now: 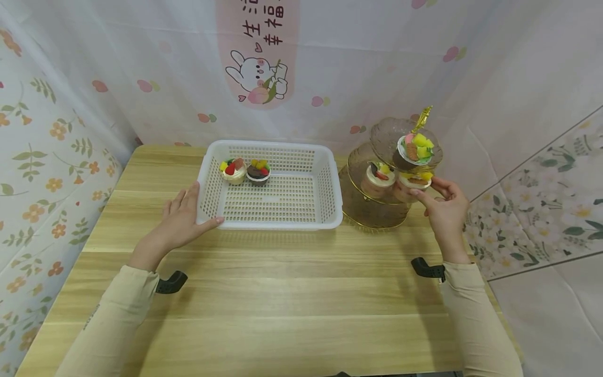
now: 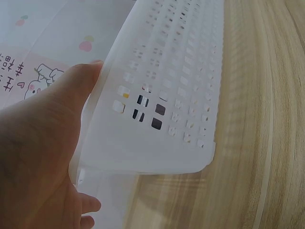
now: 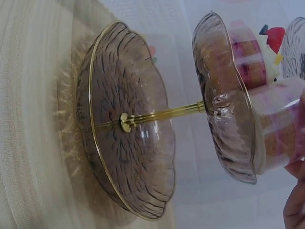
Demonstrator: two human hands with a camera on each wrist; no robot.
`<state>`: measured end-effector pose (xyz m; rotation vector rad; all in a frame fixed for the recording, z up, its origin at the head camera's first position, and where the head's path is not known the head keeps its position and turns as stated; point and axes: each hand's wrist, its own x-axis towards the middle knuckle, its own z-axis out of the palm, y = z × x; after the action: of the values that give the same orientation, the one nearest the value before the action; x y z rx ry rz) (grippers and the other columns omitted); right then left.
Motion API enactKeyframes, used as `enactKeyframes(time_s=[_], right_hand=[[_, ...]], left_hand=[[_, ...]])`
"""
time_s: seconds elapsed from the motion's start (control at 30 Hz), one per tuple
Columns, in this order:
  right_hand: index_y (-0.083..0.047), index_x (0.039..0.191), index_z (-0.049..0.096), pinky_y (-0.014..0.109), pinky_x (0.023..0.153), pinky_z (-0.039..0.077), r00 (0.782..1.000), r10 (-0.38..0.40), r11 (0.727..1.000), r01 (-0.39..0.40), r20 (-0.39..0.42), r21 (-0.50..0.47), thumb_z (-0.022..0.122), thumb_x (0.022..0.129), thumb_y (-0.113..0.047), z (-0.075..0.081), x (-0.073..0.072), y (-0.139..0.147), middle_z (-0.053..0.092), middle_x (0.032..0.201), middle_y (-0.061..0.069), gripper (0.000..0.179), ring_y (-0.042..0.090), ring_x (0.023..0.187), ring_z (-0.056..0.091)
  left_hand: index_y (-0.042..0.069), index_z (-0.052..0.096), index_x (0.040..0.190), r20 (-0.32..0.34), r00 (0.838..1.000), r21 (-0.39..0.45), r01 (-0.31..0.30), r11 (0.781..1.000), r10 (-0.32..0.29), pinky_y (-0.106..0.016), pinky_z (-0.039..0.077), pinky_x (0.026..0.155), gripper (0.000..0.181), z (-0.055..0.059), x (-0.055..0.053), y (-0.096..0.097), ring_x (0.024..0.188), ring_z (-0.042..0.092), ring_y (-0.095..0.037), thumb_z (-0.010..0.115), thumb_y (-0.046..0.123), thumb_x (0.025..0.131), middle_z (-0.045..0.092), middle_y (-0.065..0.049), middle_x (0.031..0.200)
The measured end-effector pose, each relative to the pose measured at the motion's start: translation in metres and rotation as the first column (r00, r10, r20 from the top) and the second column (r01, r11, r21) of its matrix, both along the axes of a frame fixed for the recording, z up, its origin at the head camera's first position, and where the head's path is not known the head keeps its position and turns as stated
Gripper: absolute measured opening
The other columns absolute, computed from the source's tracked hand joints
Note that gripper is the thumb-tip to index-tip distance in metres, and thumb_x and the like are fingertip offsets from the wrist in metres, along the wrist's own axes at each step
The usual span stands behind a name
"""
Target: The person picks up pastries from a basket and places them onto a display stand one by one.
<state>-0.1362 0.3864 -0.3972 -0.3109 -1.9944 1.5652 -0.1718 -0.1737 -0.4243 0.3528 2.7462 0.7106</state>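
At the stand's middle tier my right hand [image 1: 447,204] grips a clear dessert cup [image 3: 279,126] with pink and tan layers and yellow fruit topping. The cup touches or nearly touches that tier; exact contact is unclear. Another layered cup [image 1: 378,179] sits beside it, and a dark-based cupcake [image 1: 414,152] is on the top tier of the stand [image 3: 128,62]. My left hand [image 1: 181,217] rests against the near left corner of a white basket [image 1: 282,226], fingers extended along the side, thumb across the front rim. Inside are a cream cupcake [image 1: 234,172] and a chocolate cupcake [image 1: 258,173].
The basket and stand are side by side at the back of the wooden table [image 1: 282,293], close to a printed curtain [image 1: 330,68]. A gold handle [image 1: 422,119] tops the stand. Its gold-rimmed bottom plate [image 3: 133,157] lies under the middle tier.
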Motion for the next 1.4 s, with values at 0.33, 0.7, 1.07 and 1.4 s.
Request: enactKeyframes(time_s=[0.33,0.7,1.07,1.4], right_hand=[[-0.005,0.120,0.067,0.016,0.038,0.036,1.000,-0.007,1.000,0.008,-0.018,0.010,0.085,0.074,-0.006,-0.002,-0.003,0.000,0.073,0.107,-0.007,0.049,0.004,0.037,0.046],[-0.008,0.119,0.067,0.016,0.038,0.038,1.000,-0.024,0.999,0.024,0.004,0.035,0.086,0.074,-0.011,-0.003,-0.006,-0.002,0.072,0.108,-0.008,0.049,0.007,0.037,0.045],[-0.006,0.118,0.067,0.015,0.038,0.037,1.000,-0.021,1.000,0.021,-0.013,0.008,0.085,0.076,-0.011,-0.001,-0.013,-0.004,0.072,0.105,-0.009,0.046,0.004,0.036,0.045],[-0.008,0.117,0.067,0.015,0.039,0.040,0.999,-0.044,0.999,0.044,0.003,-0.009,0.084,0.078,-0.015,-0.004,-0.022,-0.004,0.072,0.107,-0.007,0.044,0.003,0.039,0.048]], left_hand=[[0.003,-0.015,0.157,-0.008,1.000,-0.006,0.000,1.000,0.000,-0.074,-0.002,0.115,0.117,0.000,-0.001,0.001,0.150,-0.001,-0.053,0.054,0.070,0.089,0.005,-0.030,0.164],[0.003,-0.016,0.156,-0.001,1.000,-0.009,0.003,1.000,-0.003,-0.074,-0.003,0.115,0.117,0.001,-0.001,0.002,0.150,-0.003,-0.053,0.054,0.069,0.089,0.003,-0.029,0.164],[0.004,-0.017,0.156,0.006,1.000,-0.006,0.000,1.000,0.000,-0.073,-0.004,0.115,0.119,0.000,-0.002,0.002,0.150,-0.003,-0.053,0.053,0.071,0.088,0.004,-0.030,0.164],[0.004,-0.017,0.156,0.001,1.000,0.009,-0.003,1.000,0.003,-0.074,-0.004,0.114,0.119,-0.003,0.000,-0.001,0.150,-0.003,-0.054,0.053,0.071,0.088,0.002,-0.028,0.165]])
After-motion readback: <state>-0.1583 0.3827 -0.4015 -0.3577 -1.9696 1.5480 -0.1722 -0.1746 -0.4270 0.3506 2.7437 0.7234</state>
